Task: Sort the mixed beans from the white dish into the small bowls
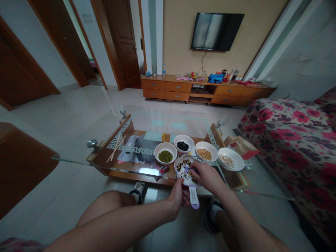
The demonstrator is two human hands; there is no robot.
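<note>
A white flower-shaped dish with a flat handle [193,197] holds mixed black and yellow beans at the table's near edge. My left hand [180,194] grips it by its near left side, thumb at the rim and fingers curled underneath. Over the dish's right part, my right hand [205,175] has its fingers closed together among the beans; what they pinch is hidden. Just beyond stand white bowls: one of green beans [165,156], one of black beans [182,145], one of yellow beans [204,154] and one with pale flat pieces [227,161].
Chopsticks [115,149] lie at the left of the glass table [136,168]. A small red packet [164,169] is near the dish. Behind the right bowl stands a brown paper bag [243,147]. A flowered sofa [291,140] borders the right; a wooden cabinet [178,89] lines the far wall.
</note>
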